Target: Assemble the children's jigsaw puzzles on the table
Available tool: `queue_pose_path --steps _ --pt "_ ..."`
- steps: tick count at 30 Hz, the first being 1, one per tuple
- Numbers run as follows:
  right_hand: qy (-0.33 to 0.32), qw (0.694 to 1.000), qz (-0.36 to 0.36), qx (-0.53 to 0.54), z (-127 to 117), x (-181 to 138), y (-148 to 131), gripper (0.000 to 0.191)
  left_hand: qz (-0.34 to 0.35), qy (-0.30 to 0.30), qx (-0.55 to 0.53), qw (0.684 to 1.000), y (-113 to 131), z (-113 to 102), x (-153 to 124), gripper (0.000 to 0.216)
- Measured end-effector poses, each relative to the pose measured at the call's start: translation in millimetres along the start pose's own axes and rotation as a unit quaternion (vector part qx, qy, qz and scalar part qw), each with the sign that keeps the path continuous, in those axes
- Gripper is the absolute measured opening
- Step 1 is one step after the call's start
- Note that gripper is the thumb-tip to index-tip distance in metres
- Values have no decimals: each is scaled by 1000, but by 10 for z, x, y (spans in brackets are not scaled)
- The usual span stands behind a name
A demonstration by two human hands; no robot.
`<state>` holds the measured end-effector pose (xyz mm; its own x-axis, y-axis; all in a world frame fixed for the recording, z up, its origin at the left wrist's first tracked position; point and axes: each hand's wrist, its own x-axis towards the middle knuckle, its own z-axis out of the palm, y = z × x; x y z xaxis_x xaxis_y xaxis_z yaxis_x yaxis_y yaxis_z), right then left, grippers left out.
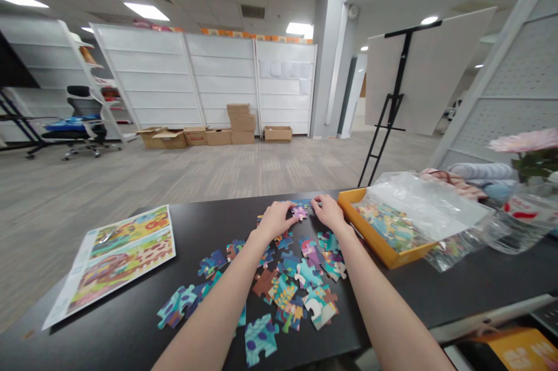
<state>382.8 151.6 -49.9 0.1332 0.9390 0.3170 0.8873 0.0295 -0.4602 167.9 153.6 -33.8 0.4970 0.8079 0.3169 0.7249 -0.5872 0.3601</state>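
Observation:
Both my arms reach across a black table (87, 324) toward its far edge. My left hand (274, 218) rests with fingers curled on a purple puzzle piece (299, 212), pressing it against other joined pieces there. My right hand (328, 210) lies just to the right of that piece, fingers bent down on the same small cluster. Several loose colourful puzzle pieces (288, 289) lie scattered between and under my forearms.
A printed picture sheet (117, 254) lies at the table's left. An orange tray (375, 240) holding puzzle pieces and a clear plastic bag (418, 202) sits at the right. Pink flowers (525, 141) and an easel (392, 103) stand beyond. Cardboard boxes line the far wall.

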Motion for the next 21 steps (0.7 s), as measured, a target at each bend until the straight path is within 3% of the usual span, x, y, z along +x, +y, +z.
queue_pose_path --steps 12,21 --pt "-72 990 -117 25 -29 -98 -180 19 30 11 2 1000 -52 104 -63 24" --pt "-82 988 -130 10 -41 -116 -194 21 25 11 19 999 -88 159 -46 29"
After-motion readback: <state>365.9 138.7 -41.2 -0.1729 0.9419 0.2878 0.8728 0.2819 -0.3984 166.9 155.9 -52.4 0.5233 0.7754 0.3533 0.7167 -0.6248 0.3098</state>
